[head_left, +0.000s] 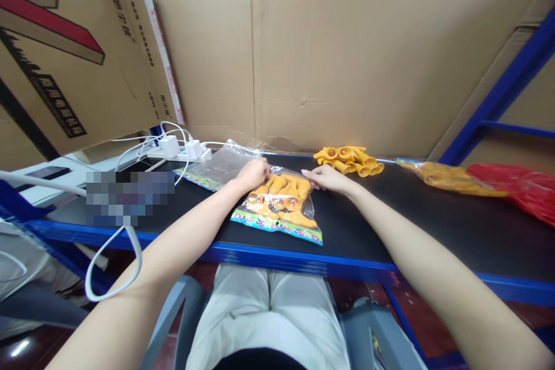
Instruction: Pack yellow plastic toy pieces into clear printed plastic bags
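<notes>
Farthest to the left of the left hand, a printed cardboard box (108, 87) leans above the table. Nearer to that hand, though well apart from it, a white power strip (202, 155) holds plugs and cables. Just beside the left hand, on its outer side, lies a flat clear bag (212, 166) with a patterned strip along its near edge.

The left hand (255, 173) is curled in, knuckles up, gripping the upper left corner of the filled bag (276, 228). This bag lies on the black tabletop, between the two hands and spreading from them toward the person, its colourful strip the part farthest from the grip. Inside, the yellow pieces (287, 186) bunch close to the fingers.

The right hand (327, 178) has its fingertips at the bag's upper right corner; whether they pinch the film cannot be told. Just beyond this hand sits a loose yellow pile (347, 161). Well to its right lie a second bag of yellow pieces (451, 179) and, farthest out, a red bag (520, 188).
</notes>
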Motion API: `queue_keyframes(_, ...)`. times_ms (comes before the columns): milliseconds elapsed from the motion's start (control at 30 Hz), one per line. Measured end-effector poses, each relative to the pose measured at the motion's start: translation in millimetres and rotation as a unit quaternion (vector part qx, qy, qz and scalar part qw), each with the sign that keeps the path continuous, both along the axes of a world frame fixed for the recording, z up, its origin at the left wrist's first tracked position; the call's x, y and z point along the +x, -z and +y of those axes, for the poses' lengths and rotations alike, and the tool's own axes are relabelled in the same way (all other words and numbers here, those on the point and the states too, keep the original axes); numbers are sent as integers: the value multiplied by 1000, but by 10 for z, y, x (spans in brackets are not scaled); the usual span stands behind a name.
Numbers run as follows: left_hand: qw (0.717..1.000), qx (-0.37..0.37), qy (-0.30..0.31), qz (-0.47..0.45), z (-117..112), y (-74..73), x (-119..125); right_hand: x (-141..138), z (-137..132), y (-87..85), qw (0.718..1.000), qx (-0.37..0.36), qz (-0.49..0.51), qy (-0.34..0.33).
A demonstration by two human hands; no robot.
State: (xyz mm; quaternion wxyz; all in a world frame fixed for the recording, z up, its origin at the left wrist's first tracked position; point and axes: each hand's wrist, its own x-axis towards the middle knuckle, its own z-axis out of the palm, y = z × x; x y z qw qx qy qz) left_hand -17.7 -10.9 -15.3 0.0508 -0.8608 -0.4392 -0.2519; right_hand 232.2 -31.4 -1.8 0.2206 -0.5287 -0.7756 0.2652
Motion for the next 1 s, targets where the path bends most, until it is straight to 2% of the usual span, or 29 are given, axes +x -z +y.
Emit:
queue_keyframes(67,1000,9,12,-5,-18,-2,16,-17,-4,8,999,26,-22,23)
queue_keyframes(167,999,31,25,-3,-30,1,39,-52,1,29,998,29,49,28)
queue_keyframes(267,998,57,39,4,-22,7,64,-80,-19,17,992,-36,120,-7)
queue_keyframes(367,995,86,56,7,-6,7,96,-83,-65,-58,990,-83,102,-40)
queue_keyframes(500,988,132,84,18,-13,-13,166,-82,-114,-184,993,-90,54,-50)
queue_keyframes(700,981,166,97,37,-92,-67,267,-167,-124,-200,972,-171,132,-94)
queue_keyframes(800,983,159,92,19,-103,-97,249,-156,-96,-164,963,-189,172,-82)
queue_keyframes(900,987,143,54,-45,-59,-109,151,-48,-78,-164,953,-196,224,-51)
queue_keyframes(1000,988,118,17,-93,20,-90,-3,135,-79,-225,930,-189,314,34)
